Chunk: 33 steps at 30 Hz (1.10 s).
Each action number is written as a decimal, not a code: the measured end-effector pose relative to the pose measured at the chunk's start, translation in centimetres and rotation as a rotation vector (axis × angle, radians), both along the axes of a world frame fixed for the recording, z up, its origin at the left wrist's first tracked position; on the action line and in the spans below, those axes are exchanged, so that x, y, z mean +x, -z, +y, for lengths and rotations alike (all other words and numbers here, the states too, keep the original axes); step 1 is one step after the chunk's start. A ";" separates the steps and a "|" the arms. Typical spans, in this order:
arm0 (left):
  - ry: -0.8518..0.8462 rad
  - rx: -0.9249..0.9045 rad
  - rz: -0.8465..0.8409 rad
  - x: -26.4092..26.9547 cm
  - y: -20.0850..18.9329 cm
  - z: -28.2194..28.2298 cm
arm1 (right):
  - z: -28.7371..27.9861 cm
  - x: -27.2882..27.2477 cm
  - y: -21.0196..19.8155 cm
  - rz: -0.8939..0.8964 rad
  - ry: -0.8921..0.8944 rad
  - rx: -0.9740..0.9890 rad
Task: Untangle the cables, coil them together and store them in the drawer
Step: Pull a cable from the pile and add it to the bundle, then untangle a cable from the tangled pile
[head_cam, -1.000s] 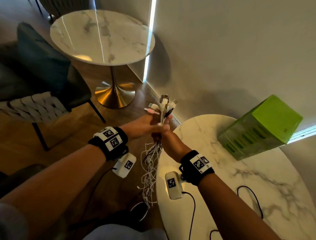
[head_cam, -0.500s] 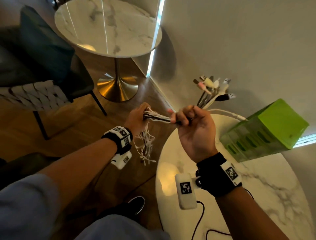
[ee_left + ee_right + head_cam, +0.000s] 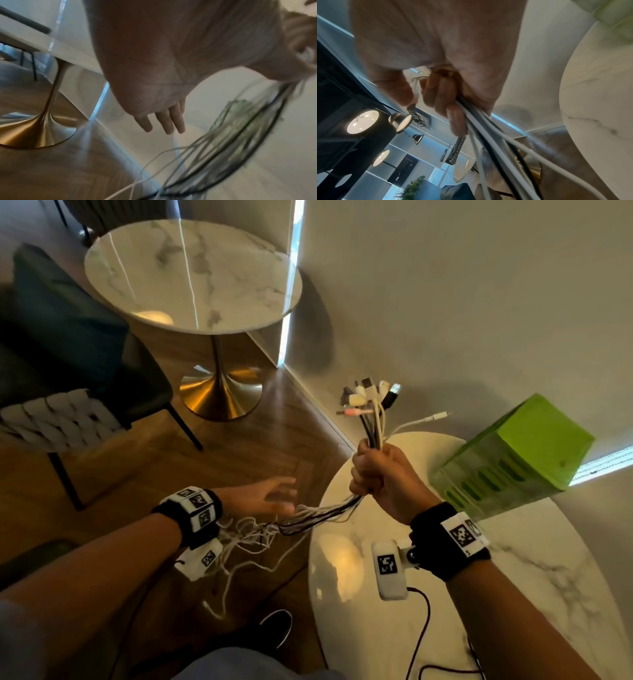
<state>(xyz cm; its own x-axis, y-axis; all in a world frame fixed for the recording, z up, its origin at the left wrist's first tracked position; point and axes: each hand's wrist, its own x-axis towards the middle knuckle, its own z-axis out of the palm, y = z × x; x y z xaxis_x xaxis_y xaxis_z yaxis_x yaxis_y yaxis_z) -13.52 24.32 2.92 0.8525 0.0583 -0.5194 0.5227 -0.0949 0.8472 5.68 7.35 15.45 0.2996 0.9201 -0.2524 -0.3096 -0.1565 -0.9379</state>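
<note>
My right hand (image 3: 375, 474) grips a bundle of white and black cables (image 3: 373, 419) in a fist above the edge of the near marble table (image 3: 513, 594). The plug ends (image 3: 371, 393) stick up out of the fist. Below it the cables (image 3: 489, 135) trail down and left in a loose sweep (image 3: 318, 513) to a tangle (image 3: 246, 539) under my left wrist. My left hand (image 3: 265, 498) is held flat with straight fingers (image 3: 163, 121) just above that sweep and holds nothing. A green drawer box (image 3: 513, 460) stands on the table to the right.
A second round marble table (image 3: 191, 272) on a gold pedestal (image 3: 219, 392) stands farther left over the wooden floor. A dark chair (image 3: 68, 364) with a woven cushion is at the left. The wall runs close behind the cables. A black wire (image 3: 421, 631) lies on the near table.
My left hand has let go of the cables and opened flat. My right hand has turned the bundle upright with the plug ends up, and the loose lengths now hang lower to the left.
</note>
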 end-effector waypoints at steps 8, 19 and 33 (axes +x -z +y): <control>0.011 -0.200 -0.383 6.2 -9.0 -4.0 | -3.0 -1.3 1.8 -0.188 -0.255 -0.158; 0.149 0.062 -0.442 11.8 -12.3 -11.1 | -8.6 -1.3 4.4 0.009 -0.071 -0.043; 0.167 -0.093 -0.336 17.0 -9.2 -17.0 | -13.4 -2.3 11.1 -0.716 0.347 -0.496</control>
